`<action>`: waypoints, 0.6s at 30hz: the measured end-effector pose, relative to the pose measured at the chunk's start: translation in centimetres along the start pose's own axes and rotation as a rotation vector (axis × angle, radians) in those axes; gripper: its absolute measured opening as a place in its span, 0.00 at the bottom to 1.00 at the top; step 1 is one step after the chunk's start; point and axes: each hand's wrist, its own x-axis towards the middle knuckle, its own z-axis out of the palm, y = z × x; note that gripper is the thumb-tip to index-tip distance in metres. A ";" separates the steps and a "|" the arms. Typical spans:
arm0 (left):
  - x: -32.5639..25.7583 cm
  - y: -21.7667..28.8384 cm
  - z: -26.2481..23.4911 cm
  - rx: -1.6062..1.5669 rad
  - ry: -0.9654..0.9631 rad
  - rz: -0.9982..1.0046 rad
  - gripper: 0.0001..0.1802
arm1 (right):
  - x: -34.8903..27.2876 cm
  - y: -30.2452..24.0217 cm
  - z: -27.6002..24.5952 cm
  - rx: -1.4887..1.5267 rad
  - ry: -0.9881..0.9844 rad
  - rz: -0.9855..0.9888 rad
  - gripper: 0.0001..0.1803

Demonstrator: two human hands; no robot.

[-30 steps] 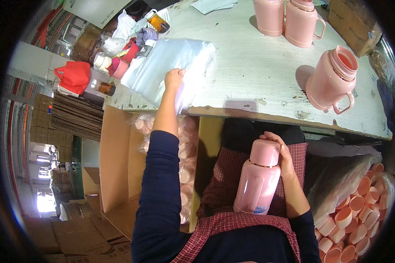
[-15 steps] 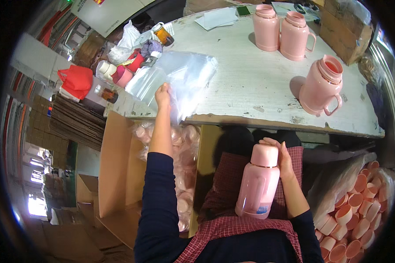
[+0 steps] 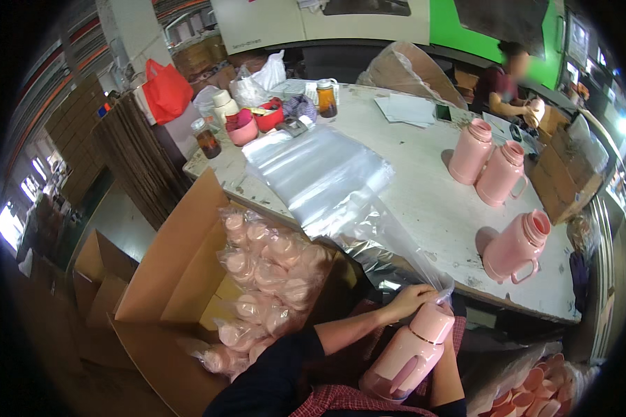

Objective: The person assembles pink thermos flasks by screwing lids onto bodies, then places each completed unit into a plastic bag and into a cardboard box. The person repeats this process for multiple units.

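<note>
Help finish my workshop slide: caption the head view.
Left hand holding a clear plastic bag beside a capped pink vacuum flask, three uncapped flasks on the table.

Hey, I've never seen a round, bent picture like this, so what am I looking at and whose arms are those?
Those are a person's own bare arms and hands, with no machine doing the work. A wide camera worn on the head looks down, so edges bend. The left hand grips the end of a clear plastic bag; the right hand, mostly hidden, is behind a capped pink flask. On the table stand three open pink flasks, near a pile of flat plastic.
</note>
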 end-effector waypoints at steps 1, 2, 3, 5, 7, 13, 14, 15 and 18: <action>-0.1 -0.6 0.0 -0.111 -0.012 -0.059 0.19 | -0.1 -0.3 0.1 0.255 -0.034 0.042 0.13; -0.2 -1.3 0.1 -0.128 0.023 -0.072 0.17 | -0.2 -0.5 0.2 0.509 -0.060 0.086 0.14; -0.3 -2.2 0.1 -0.123 0.070 -0.040 0.17 | 0.3 -0.5 0.8 0.669 0.068 0.214 0.16; -0.2 -4.7 0.1 -0.222 0.095 -0.056 0.18 | 0.6 -0.2 1.4 0.814 0.031 0.247 0.17; -0.3 -7.3 0.3 -0.488 0.054 -0.076 0.20 | 1.0 0.4 1.9 0.907 -0.033 0.239 0.16; -0.4 -10.6 0.0 -0.631 -0.163 -0.198 0.18 | 0.7 0.8 2.2 0.650 0.000 0.153 0.15; -0.4 -10.3 0.0 -0.513 -0.184 -0.097 0.17 | 0.3 0.5 1.8 0.623 0.017 0.157 0.15; -0.4 -9.8 0.1 -0.261 -0.165 0.026 0.16 | 0.3 0.3 1.9 0.919 -0.059 0.175 0.18; -0.9 -7.6 0.8 -0.842 -0.106 -0.190 0.13 | -0.4 -0.5 1.4 1.129 -0.021 0.402 0.21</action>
